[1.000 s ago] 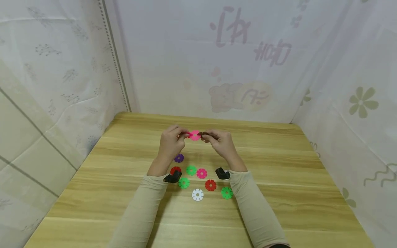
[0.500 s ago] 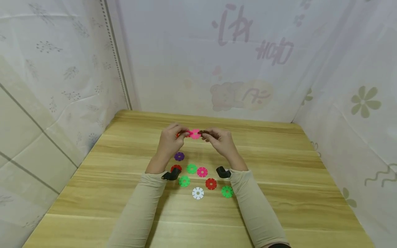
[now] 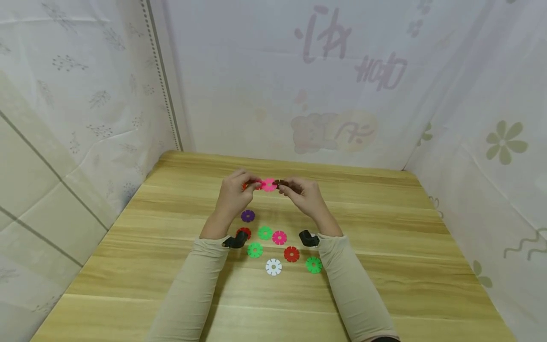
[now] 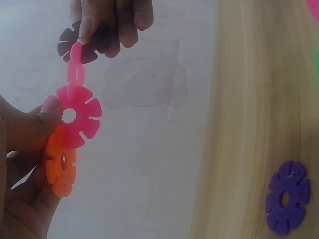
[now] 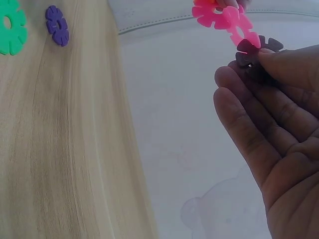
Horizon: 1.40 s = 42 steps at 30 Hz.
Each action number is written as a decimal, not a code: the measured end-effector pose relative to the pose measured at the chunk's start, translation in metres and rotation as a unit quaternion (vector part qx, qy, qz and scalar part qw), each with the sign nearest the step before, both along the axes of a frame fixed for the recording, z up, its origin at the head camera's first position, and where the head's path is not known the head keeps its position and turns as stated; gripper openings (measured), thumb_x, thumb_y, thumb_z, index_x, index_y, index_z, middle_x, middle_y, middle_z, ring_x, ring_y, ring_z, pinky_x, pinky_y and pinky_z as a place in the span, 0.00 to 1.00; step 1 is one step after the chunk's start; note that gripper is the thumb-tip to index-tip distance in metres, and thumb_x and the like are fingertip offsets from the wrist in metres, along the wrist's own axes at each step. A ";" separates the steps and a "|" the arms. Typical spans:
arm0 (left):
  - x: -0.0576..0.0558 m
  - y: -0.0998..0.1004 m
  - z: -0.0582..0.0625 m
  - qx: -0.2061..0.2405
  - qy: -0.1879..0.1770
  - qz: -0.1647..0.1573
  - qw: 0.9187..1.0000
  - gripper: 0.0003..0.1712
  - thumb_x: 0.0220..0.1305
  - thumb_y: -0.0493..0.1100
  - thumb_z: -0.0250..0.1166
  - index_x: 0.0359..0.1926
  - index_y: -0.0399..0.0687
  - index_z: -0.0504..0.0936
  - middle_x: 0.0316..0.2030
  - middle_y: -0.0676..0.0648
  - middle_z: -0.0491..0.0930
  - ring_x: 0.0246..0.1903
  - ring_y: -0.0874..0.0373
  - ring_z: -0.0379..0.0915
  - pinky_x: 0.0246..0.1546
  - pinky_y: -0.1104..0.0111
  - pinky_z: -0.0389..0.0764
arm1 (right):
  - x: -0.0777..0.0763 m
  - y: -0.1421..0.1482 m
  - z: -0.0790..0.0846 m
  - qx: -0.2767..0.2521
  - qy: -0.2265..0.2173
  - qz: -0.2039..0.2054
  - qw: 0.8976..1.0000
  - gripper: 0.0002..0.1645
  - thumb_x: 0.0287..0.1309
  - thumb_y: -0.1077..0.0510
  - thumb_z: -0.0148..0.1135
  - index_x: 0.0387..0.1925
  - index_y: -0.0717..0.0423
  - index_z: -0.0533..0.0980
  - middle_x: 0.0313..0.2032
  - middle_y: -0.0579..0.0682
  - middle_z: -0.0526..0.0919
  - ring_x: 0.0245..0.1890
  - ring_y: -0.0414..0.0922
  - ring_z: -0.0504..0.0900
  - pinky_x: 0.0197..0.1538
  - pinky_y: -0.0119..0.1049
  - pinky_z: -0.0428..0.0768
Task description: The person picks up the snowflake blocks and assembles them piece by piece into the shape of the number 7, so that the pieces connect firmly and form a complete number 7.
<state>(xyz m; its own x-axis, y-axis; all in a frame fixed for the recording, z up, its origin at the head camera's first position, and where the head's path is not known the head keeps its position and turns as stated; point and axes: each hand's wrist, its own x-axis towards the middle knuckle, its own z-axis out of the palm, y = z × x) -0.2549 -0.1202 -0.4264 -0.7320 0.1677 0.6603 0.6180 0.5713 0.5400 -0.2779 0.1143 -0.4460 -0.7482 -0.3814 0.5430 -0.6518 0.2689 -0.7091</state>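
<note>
Both hands are raised over the far part of the table, holding a short chain of notched, flower-shaped plastic discs. My left hand (image 3: 233, 194) pinches a pink disc (image 4: 88, 122) between thumb and fingers. An orange disc (image 4: 61, 172) joins it on the palm side, partly behind the fingers. A second pink disc (image 4: 76, 72), nearly edge-on in the left wrist view, links the first to a dark brown disc (image 5: 244, 59). My right hand (image 3: 306, 197) pinches that brown disc, its thumb covering part of it. In the right wrist view the other fingers extend below.
Loose discs lie on the wooden table (image 3: 384, 266) between the forearms: purple (image 3: 248, 216), white (image 3: 273, 267), pink (image 3: 279, 237), red (image 3: 292, 254) and several green ones (image 3: 314, 265). Another red disc (image 3: 244, 233) is partly behind the left wrist mount. Printed curtains (image 3: 239, 85) enclose the table's back and sides.
The hands and the chain stay almost in place. More of the orange disc shows beside the left fingers than a second ago. The head view has shifted slightly.
</note>
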 end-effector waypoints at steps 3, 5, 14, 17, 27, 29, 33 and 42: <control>0.000 0.001 0.000 -0.002 -0.006 0.001 1.000 0.03 0.61 0.34 0.72 0.37 0.42 0.88 0.35 0.50 0.83 0.35 0.57 0.79 0.35 0.65 0.80 | 0.000 0.001 0.000 0.001 0.000 -0.001 1.000 0.07 0.67 0.60 0.65 0.43 0.57 0.84 0.37 0.55 0.89 0.36 0.47 0.88 0.41 0.34 0.86; 0.000 0.001 0.001 -0.002 -0.005 0.002 1.000 0.02 0.62 0.35 0.72 0.37 0.42 0.88 0.35 0.50 0.83 0.34 0.57 0.79 0.35 0.65 0.80 | 0.000 0.001 0.001 0.001 -0.004 -0.006 1.000 0.07 0.68 0.59 0.65 0.43 0.56 0.84 0.37 0.52 0.89 0.36 0.46 0.88 0.41 0.35 0.86; -0.001 0.001 0.005 -0.002 0.005 0.007 1.000 0.02 0.62 0.35 0.71 0.37 0.42 0.89 0.35 0.49 0.83 0.34 0.56 0.79 0.35 0.64 0.80 | 0.003 0.004 0.003 0.010 -0.025 0.008 1.000 0.07 0.66 0.61 0.66 0.43 0.60 0.84 0.38 0.58 0.88 0.35 0.47 0.88 0.39 0.36 0.86; -0.001 0.000 0.006 -0.004 0.002 0.009 1.000 0.02 0.62 0.35 0.71 0.37 0.42 0.88 0.35 0.49 0.83 0.34 0.56 0.79 0.35 0.64 0.80 | 0.004 0.005 -0.001 0.035 -0.040 0.015 0.998 0.07 0.66 0.59 0.66 0.43 0.57 0.84 0.38 0.54 0.89 0.35 0.43 0.87 0.38 0.35 0.85; 0.001 -0.002 0.003 -0.001 -0.005 0.004 1.000 0.02 0.62 0.34 0.71 0.36 0.44 0.89 0.34 0.51 0.82 0.33 0.58 0.78 0.34 0.62 0.80 | 0.025 0.010 -0.029 0.229 -0.155 0.111 0.955 0.16 0.67 0.51 0.66 0.50 0.56 0.82 0.40 0.38 0.86 0.42 0.36 0.84 0.47 0.35 0.83; 0.002 -0.003 0.002 -0.001 -0.008 0.003 1.000 0.02 0.63 0.34 0.71 0.36 0.44 0.88 0.33 0.52 0.82 0.33 0.58 0.77 0.34 0.63 0.80 | 0.029 0.010 -0.033 0.255 -0.171 0.136 0.942 0.15 0.66 0.50 0.67 0.48 0.54 0.83 0.40 0.37 0.85 0.41 0.36 0.84 0.47 0.34 0.82; 0.003 -0.003 -0.001 -0.005 -0.009 0.003 1.000 0.02 0.62 0.34 0.71 0.36 0.44 0.88 0.33 0.52 0.82 0.33 0.58 0.78 0.34 0.65 0.80 | 0.035 0.010 -0.035 0.279 -0.184 0.157 0.929 0.17 0.59 0.51 0.74 0.47 0.52 0.82 0.41 0.40 0.84 0.40 0.38 0.83 0.46 0.33 0.81; 0.004 -0.002 -0.002 -0.005 -0.001 -0.001 1.000 0.02 0.62 0.33 0.72 0.36 0.42 0.88 0.33 0.50 0.82 0.32 0.57 0.78 0.34 0.61 0.81 | 0.044 0.005 -0.029 0.337 -0.144 0.149 0.919 0.23 0.53 0.55 0.78 0.49 0.54 0.80 0.46 0.45 0.79 0.43 0.42 0.79 0.48 0.33 0.80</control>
